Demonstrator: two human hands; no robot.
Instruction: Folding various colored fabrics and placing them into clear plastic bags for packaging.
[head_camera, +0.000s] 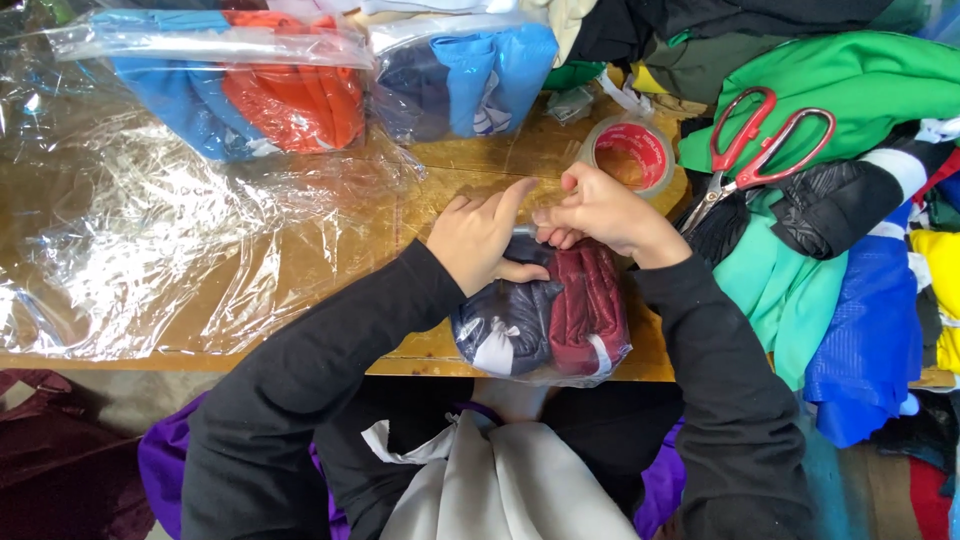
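Three bagged garment bundles (545, 320), one tape roll (632, 152), one pair of scissors (757, 150), perhaps more bundles out of view.

A garment packing bench in a small clothing workshop or warehouse: a worn wooden table (300, 270) holds loose clear plastic bags (130, 240) on the left, with folded sportswear already sealed in bagged bundles (300, 90) at the far edge. On the right, bright unpacked garments (850, 200) lie in a heap, topped by red-handled scissors (760, 150), and a roll of clear packing tape (632, 152) sits just beside them.
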